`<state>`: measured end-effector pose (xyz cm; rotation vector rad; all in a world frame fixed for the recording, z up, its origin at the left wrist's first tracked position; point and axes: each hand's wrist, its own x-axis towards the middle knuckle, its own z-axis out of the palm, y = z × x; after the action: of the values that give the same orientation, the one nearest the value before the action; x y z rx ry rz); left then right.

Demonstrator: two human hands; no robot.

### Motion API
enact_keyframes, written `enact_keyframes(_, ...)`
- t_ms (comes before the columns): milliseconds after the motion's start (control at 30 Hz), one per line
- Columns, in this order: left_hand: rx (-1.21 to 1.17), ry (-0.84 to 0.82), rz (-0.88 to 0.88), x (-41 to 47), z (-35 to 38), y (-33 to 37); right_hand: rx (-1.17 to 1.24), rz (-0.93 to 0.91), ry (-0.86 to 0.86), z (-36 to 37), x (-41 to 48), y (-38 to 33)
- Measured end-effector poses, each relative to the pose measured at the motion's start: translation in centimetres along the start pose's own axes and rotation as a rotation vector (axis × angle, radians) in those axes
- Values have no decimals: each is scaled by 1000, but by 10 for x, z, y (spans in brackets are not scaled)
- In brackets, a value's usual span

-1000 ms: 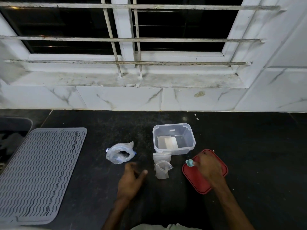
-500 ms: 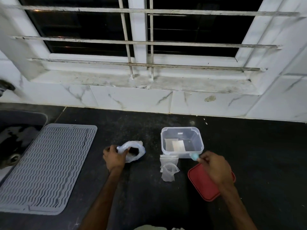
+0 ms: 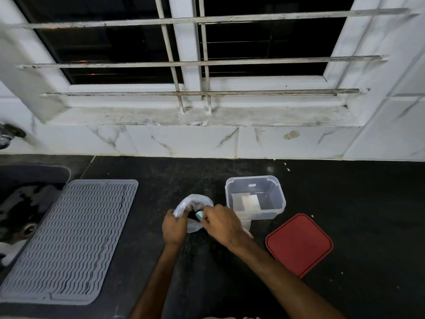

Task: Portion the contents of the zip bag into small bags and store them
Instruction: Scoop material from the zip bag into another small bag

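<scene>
left hand (image 3: 174, 229) grips the zip bag (image 3: 182, 206), right hand (image 3: 221, 224) pinches a teal scoop (image 3: 199, 214).

Clear zip bag (image 3: 194, 202) stood upright, mouth open; teal scoop (image 3: 199, 214) at rim. Small bags (image 3: 246, 223) partly hidden, touching clear tub (image 3: 281, 203).

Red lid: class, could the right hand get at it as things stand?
Probably yes: the lid lies uncovered on the counter, right of the right hand. But that hand holds a small scoop at the mouth of the bag, so it must set that down first.
</scene>
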<state>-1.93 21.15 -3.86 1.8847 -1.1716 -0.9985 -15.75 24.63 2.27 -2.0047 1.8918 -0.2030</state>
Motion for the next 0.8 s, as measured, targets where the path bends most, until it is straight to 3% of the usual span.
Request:
enact_keyframes(233, -223, 18, 11, -12, 2, 1, -30, 116, -58, 19, 20, 2)
enact_keyframes(367, -298, 53, 2, -12, 5, -6, 181, 172, 51, 32, 20, 6)
enact_keyframes(567, -434, 12, 0, -12, 11, -3, 667, 320, 12, 44, 14, 19)
enact_keyframes(800, -526, -1, -101, -1, 12, -9, 844, 369, 30, 30, 10, 24)
